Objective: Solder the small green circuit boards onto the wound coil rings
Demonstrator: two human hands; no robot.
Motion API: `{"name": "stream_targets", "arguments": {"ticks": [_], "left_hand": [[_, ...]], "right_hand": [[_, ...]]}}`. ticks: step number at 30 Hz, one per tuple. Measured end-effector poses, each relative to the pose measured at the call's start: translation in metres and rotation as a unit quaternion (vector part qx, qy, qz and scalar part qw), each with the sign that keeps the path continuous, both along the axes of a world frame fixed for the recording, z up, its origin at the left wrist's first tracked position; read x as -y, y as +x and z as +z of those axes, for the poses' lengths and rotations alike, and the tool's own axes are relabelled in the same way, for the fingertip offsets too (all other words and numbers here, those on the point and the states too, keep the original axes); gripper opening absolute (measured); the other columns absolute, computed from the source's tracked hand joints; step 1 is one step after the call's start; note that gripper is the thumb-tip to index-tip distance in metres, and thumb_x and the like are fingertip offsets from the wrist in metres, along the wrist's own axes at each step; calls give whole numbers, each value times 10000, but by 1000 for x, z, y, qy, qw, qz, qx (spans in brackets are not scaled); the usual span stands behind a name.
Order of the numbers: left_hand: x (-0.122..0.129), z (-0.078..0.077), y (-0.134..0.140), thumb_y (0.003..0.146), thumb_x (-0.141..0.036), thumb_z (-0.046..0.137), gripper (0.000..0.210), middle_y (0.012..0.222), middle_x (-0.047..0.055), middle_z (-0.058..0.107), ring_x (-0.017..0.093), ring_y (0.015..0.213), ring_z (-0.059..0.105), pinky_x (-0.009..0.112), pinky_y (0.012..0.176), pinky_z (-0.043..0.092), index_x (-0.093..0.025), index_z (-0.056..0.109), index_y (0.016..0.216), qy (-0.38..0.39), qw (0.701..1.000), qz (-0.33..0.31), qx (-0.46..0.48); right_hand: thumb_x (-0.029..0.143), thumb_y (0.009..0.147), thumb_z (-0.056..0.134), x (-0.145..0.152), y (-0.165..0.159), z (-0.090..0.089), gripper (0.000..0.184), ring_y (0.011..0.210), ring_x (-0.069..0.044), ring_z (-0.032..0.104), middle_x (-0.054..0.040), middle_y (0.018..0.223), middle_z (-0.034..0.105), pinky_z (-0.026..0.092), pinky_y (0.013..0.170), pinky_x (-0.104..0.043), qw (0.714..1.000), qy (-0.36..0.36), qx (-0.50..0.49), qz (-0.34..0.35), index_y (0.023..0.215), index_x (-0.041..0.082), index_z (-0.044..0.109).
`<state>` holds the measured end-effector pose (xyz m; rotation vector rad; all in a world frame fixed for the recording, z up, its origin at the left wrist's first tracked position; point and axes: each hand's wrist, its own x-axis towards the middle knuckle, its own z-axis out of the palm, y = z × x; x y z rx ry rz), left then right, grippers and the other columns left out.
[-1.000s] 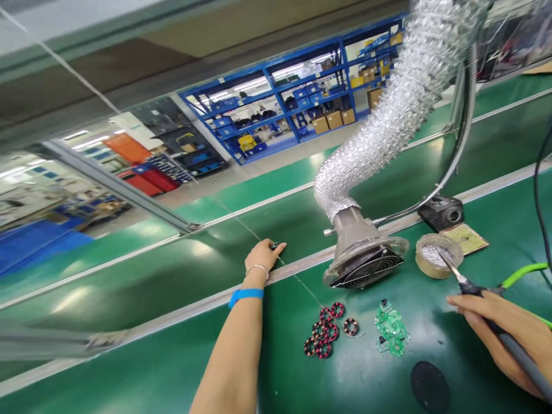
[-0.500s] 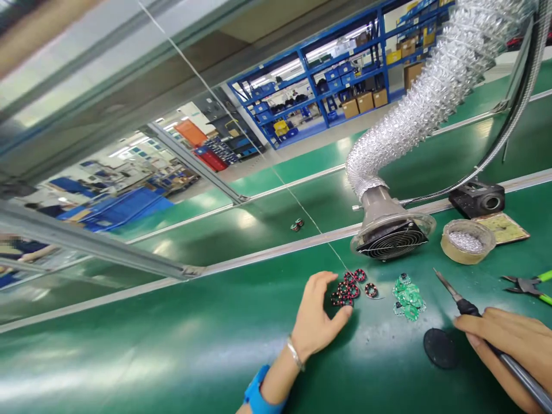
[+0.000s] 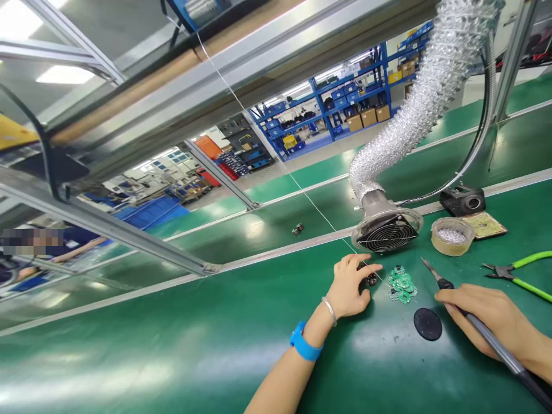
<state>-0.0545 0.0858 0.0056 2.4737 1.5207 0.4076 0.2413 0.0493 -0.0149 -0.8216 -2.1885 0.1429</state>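
My left hand (image 3: pixel 350 287) is over the small copper-wound ring coils, with its fingers spread. It hides most of the coil pile; one ring coil (image 3: pixel 371 279) shows beside its fingertips. Just right of it lies a heap of small green circuit boards (image 3: pixel 402 284). My right hand (image 3: pixel 495 313) is closed around a soldering iron (image 3: pixel 495 345), whose tip points up and left toward the boards, apart from them. Between the hands, a flat black disc (image 3: pixel 428 324) rests on the green bench. A thin pale wire (image 3: pixel 319 211) runs down from above to near the coils.
A fume extractor hood (image 3: pixel 388 233) on a silver flexible duct (image 3: pixel 414 103) hangs behind the boards. Farther right are a tape roll (image 3: pixel 452 246) with shiny bits inside, a yellowish pad (image 3: pixel 487 225), a black holder (image 3: pixel 462 201) and green-handled cutters (image 3: pixel 502 272). Another person is at far left.
My left hand has moved right across the coils and now covers most of them. The view has shifted. My right hand keeps its grip on the soldering iron.
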Motion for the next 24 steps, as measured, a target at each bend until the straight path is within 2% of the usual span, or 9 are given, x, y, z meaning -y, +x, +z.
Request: {"name": "stream_targets", "arguments": {"ticks": [4, 8, 10, 14, 17, 20, 24], "left_hand": [[0, 0, 3, 741, -216, 656, 440, 1267, 55, 598, 335, 1230, 418, 553, 994, 321, -305, 647, 1171, 9, 1000, 0, -10], [2, 4, -2, 750, -229, 674, 364, 1161, 77, 632, 289, 1104, 534, 482, 938, 377, -251, 665, 1113, -8, 1000, -15, -18], [9, 8, -5, 766, -220, 667, 327, 1108, 74, 648, 260, 1026, 577, 452, 906, 396, -242, 665, 1091, -19, 999, -25, -20], [34, 15, -2, 800, -263, 671, 244, 1115, 83, 655, 295, 1112, 541, 487, 956, 359, -233, 668, 1042, -16, 999, -31, -7], [53, 15, 15, 840, -259, 634, 244, 1033, 74, 673, 259, 1007, 581, 448, 909, 410, -218, 641, 1080, -21, 997, -46, 65], [62, 11, 42, 847, -223, 615, 259, 990, 77, 675, 223, 912, 601, 371, 829, 479, -183, 623, 1103, -36, 986, -80, 143], [56, 4, 75, 806, -180, 630, 241, 917, 92, 668, 231, 831, 603, 354, 766, 514, -145, 653, 1044, -35, 985, -106, 133]], "right_hand": [[94, 918, 452, 0, -1, 2, 219, 614, -137, 606, -36, 778, 682, 481, 571, -254, 1000, 7, 1, 4, 1061, 183, 593], [93, 916, 457, -1, 1, -2, 230, 634, -139, 602, -30, 781, 666, 470, 587, -254, 1000, 0, 9, 6, 1085, 190, 579], [98, 919, 453, -1, 1, -3, 226, 631, -142, 595, -31, 766, 655, 462, 586, -258, 1000, -4, 10, 4, 1084, 187, 577], [92, 915, 457, 3, -2, 0, 227, 617, -141, 576, -25, 755, 647, 451, 584, -261, 1000, -8, -1, 4, 1078, 191, 579], [82, 911, 462, 8, -7, 7, 225, 620, -132, 561, -15, 768, 652, 449, 595, -253, 1000, -13, -20, 6, 1069, 191, 580], [85, 910, 470, 11, -11, 13, 200, 611, -129, 551, -6, 744, 646, 446, 588, -251, 999, -11, -32, 11, 1036, 190, 585], [78, 897, 478, 9, -11, 12, 202, 621, -137, 565, -23, 776, 669, 457, 595, -258, 999, -7, -35, 14, 1033, 174, 593]]}}
